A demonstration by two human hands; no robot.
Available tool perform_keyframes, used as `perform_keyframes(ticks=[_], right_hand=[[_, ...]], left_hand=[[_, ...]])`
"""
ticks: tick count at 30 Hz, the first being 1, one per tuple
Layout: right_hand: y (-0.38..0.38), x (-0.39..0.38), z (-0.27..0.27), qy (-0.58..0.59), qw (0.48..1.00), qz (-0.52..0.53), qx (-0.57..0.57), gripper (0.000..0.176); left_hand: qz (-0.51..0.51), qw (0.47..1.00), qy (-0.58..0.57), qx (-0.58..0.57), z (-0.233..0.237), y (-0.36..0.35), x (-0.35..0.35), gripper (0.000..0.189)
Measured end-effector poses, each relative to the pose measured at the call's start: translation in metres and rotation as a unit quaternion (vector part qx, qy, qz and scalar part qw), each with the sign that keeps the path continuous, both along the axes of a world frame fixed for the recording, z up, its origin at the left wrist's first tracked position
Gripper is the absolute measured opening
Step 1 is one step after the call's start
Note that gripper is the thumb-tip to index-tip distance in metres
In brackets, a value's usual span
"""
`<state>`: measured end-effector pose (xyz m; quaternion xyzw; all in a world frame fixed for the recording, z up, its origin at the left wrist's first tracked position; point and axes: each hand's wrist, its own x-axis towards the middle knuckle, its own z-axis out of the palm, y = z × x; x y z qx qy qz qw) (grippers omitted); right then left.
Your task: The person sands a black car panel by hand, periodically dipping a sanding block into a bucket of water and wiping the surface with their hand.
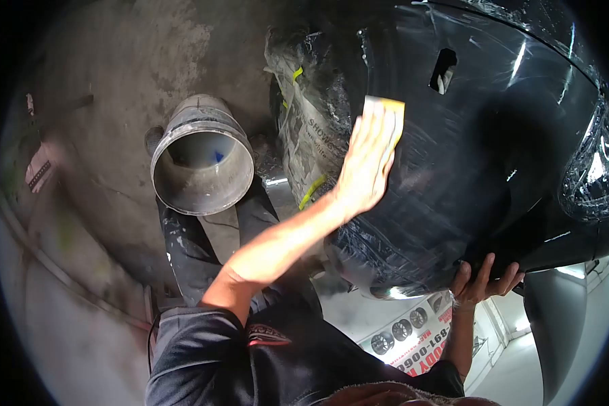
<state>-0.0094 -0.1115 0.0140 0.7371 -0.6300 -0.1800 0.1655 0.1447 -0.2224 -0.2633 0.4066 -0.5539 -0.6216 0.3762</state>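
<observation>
A glossy black car body panel, wet or smeared in places, fills the right half of the head view. My left hand lies on its left part, fingers stretched forward and pressed together over a thin yellow-and-white sheet. The sheet sticks out past the fingertips and along the hand's right side. At the panel's near edge, my right hand grips with its fingers apart on the black surface; its palm is mostly hidden. A rectangular cutout opens in the panel, beyond my left hand.
A dirty bucket with cloudy liquid and something blue inside stands near my legs. Crumpled plastic covering with yellow-green tape borders the panel's left side. Behind the near edge hangs a banner with wheel pictures. Stained concrete floor lies at left.
</observation>
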Motion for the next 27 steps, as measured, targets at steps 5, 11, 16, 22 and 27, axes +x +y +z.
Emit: perform_keyframes(ticks=[5, 11, 16, 22, 27], right_hand=[[-0.001, 0.004, 0.000, 0.010, 1.000, -0.004, -0.001, 0.053], [-0.001, 0.002, 0.001, 0.019, 1.000, 0.001, 0.005, 0.053], [-0.004, 0.003, 0.001, 0.017, 1.000, 0.011, 0.007, 0.053], [-0.003, 0.006, -0.001, 0.022, 1.000, 0.006, -0.001, 0.053], [-0.003, 0.003, 0.000, 0.012, 1.000, 0.011, -0.003, 0.054]], left_hand=[[0.015, 0.997, -0.001, -0.072, -0.015, -0.032, -0.003, 0.067], [0.049, 0.988, 0.009, -0.145, -0.022, -0.061, -0.013, 0.060], [-0.050, 0.994, 0.010, -0.095, -0.007, 0.000, 0.018, 0.058], [0.096, 0.983, 0.048, -0.148, -0.017, -0.099, -0.019, 0.056], [-0.023, 0.990, 0.034, -0.137, 0.018, -0.002, 0.018, 0.056]])
